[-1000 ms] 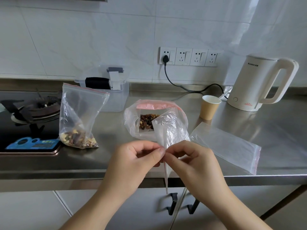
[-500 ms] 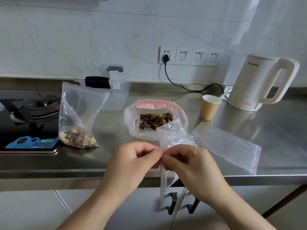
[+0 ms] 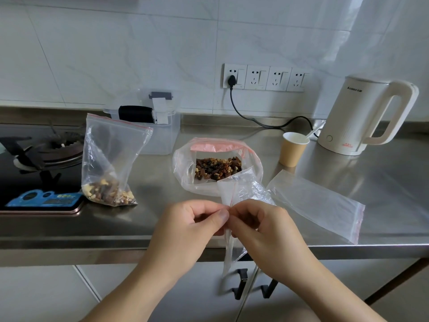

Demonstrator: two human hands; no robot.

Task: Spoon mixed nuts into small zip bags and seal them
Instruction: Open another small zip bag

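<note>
Both grips, my left hand (image 3: 195,219) and right hand (image 3: 257,226), pinch an empty zip bag (image 3: 234,194) at 6 o'clock of the open nut bag (image 3: 185,168) on the tabletop (image 3: 348,182).

Bright, even daylight; soft glare on steel counter (image 3: 383,182) (right side); wide-angle edge bending.

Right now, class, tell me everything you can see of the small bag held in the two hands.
The small zip bag is clear, thin, crinkled plastic with a red line along its zip edge. It looks empty. It is held edge-on and roughly upright in front of the counter edge, its lower end hanging below it. The left hand and right hand pinch it between thumbs and fingers at the red strip. Its upper part overlaps the open nut bag behind.
</note>
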